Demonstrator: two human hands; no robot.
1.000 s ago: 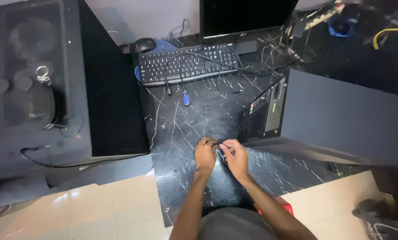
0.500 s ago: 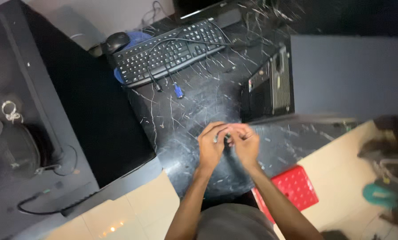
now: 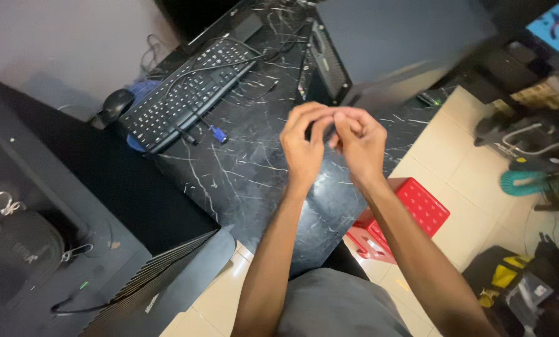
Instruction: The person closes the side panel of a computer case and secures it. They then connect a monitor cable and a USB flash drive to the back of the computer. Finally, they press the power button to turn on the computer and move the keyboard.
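1. The left hand (image 3: 304, 146) and the right hand (image 3: 359, 145) are raised together above the table, fingertips meeting, both curled narrow around a small dark object (image 3: 329, 131) pinched between them.
2. That object sits right where the fingers of the two hands touch; only a dark sliver shows in the gap (too little to tell its kind, shape, long axis or which way it points).
3. Under the hands lies the black marble table (image 3: 248, 168), glossy, with thin white veins running across it.
4. On the table to the left of the hands lies a blue cable plug (image 3: 218, 134), small and blocky, on the end of a dark cable.
5. Further left and farther away, a black keyboard (image 3: 189, 93) lies slantwise, long and flat, with cables draped over its keys; a rounded black mouse (image 3: 115, 106) sits just beyond its left end.
6. Beyond the hands stands a computer tower (image 3: 385, 43), a boxy dark grey metal case with its ported back panel turned towards the keyboard.
7. Near and right, below the right forearm, a red plastic stool (image 3: 416, 206) with a perforated top stands on pale floor tiles.
8. At the far left sits a large black case (image 3: 36, 249), matte, with a metal ring lying on it.
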